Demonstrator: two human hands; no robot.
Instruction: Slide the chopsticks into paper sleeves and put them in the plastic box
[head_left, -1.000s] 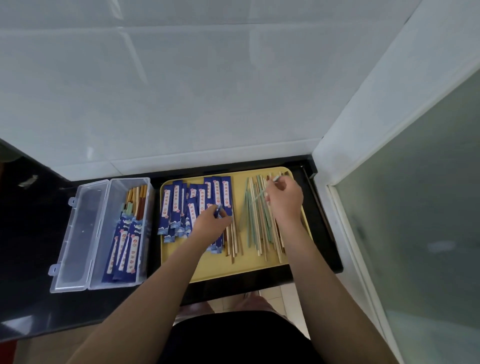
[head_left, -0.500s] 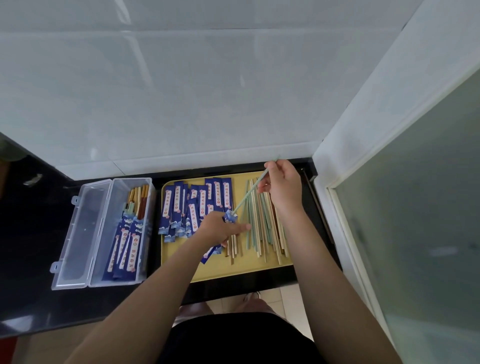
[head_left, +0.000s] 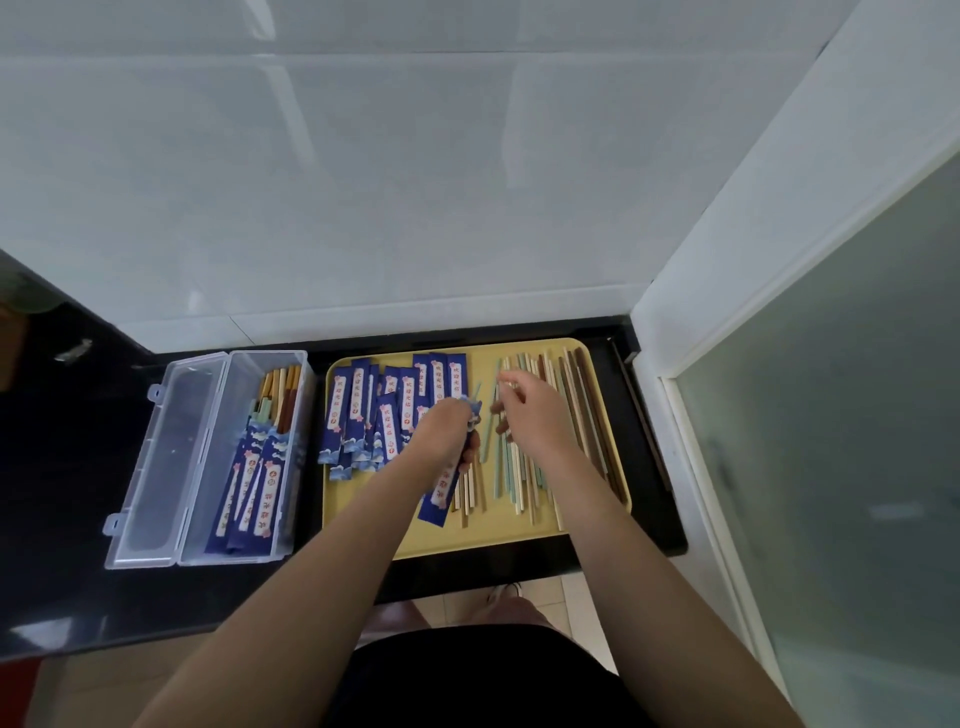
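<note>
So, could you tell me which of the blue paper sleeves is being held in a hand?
The blue sleeve gripped by the left hand, lying slanted over the bare chopsticks; the other sleeves lie untouched on the yellow tray.

Left hand curled in a grip, right hand hovering beside it, fingers loosely spread.

Navy sleeves with white label strips and wave print; yellow tray; mint, cream, brown chopsticks; black tabletop.

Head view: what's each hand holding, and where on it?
Left hand grips a blue paper sleeve around its upper, open end. Right hand hovers over the loose chopsticks; whether it pinches one cannot be told.
</note>
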